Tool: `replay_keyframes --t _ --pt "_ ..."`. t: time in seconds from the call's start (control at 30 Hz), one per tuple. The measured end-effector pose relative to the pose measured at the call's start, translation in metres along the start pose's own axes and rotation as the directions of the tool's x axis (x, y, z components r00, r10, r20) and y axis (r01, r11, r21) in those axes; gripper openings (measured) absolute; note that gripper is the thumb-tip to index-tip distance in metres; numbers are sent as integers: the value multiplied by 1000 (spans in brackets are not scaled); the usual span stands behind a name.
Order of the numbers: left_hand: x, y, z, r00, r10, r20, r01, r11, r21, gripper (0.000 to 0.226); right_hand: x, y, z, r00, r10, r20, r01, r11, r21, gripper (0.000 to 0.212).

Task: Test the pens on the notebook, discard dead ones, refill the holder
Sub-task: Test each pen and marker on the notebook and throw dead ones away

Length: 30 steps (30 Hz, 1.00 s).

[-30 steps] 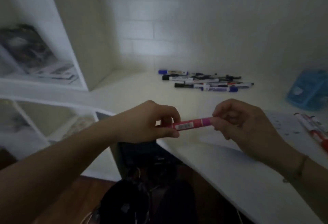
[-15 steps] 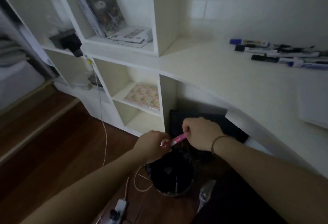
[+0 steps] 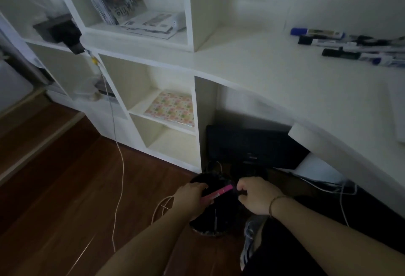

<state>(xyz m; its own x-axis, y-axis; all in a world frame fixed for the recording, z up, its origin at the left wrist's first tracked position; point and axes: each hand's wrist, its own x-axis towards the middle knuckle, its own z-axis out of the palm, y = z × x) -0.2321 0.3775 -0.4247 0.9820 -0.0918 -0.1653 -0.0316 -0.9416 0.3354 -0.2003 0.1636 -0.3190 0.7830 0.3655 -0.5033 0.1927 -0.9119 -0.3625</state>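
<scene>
The left hand (image 3: pixel 191 197) grips a pink pen (image 3: pixel 217 193) directly above a dark bin (image 3: pixel 208 225) on the floor; the right hand (image 3: pixel 255 195), loosely curled, holds nothing. More pens (image 3: pixel 350 45) wait on the desk (image 3: pixel 285 83), far right, probably untested.

Both forearms extended forward and down from the near edge, converging low in the scene. Left hand (image 3: pixel 191 197) back up, fingers curled round the near end of a pink pen (image 3: pixel 217 194). Right hand (image 3: pixel 255 195) just right of the pen's far tip, fingers curled, contents not discernible; contact with the tip not determinable. Thin band on right wrist (image 3: pixel 274 205).
</scene>
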Motion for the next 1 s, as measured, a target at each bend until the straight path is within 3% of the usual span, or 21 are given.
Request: replay_keyframes --t 0.07,0.2,0.3,0.37,0.43,0.5,0.57,0.63,0.7,0.77,0.83,0.93,1.0 --pt "2 -4 9 999 -48 -8 47 993 -110 54 -1 5 0 999 15 35 -14 1000 -2 34" --pt "10 -4 -7 991 -90 -102 56 954 -296 39 -2 9 -2 998 44 54 -44 999 4 33" --pt "16 16 -51 967 1 -256 -96 928 -360 33 -6 -7 -18 1000 -8 -19 9 997 80 28" --pt "18 40 -91 908 90 -410 -261 885 -385 30 -17 -34 -43 982 -110 -154 133 980 150 18" --pt "18 72 -142 822 131 -554 -402 822 -402 27 -39 -66 -84 913 -223 -342 283 949 137 9" --pt "18 108 -198 740 131 -659 -503 758 -415 23 -68 -87 -134 777 -301 -553 379 925 30 17" --pt "20 146 -248 654 143 -743 -607 686 -402 17 -97 -88 -183 657 -275 -702 405 914 21 12" --pt "27 185 -285 603 184 -776 -700 589 -404 14 -124 -72 -227 590 -209 -780 419 905 75 10" --pt "38 226 -305 610 266 -746 -742 521 -422 12 -147 -40 -260 538 -159 -828 385 920 74 9" --pt "53 271 -311 655 377 -655 -731 537 -422 12 -162 7 -284 487 -96 -868 264 964 42 7" --pt "70 318 -309 692 540 -479 -718 582 -382 11 -174 62 -299 457 -3 -890 74 997 34 5" --pt "103 387 -294 674 717 -178 -738 662 -128 25 -184 145 -303 504 200 -840 -187 975 120 13" --pt "141 423 -276 701 699 -141 -703 711 30 29 -187 185 -295 528 303 -793 -271 946 180 19"
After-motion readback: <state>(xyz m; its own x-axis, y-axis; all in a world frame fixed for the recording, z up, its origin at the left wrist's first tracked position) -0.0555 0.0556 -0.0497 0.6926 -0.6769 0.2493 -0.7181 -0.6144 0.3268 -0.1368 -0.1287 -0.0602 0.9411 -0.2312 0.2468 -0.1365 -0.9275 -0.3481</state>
